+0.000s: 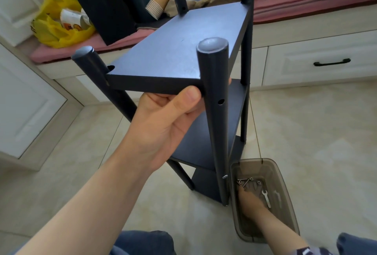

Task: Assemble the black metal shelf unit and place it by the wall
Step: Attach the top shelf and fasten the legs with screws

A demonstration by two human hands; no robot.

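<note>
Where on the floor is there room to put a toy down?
The tiles right of the shelf unit, below the drawer, are bare. So are those left, by the white cabinet. Around the screw bin it's crowded.

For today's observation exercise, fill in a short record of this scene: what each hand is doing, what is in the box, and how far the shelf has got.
left hand: grips the front edge of the top shelf
right hand: reaches into the plastic box on the floor
box contents: bolts, small wrench
near post: one screw hole open beside the thumb
</note>
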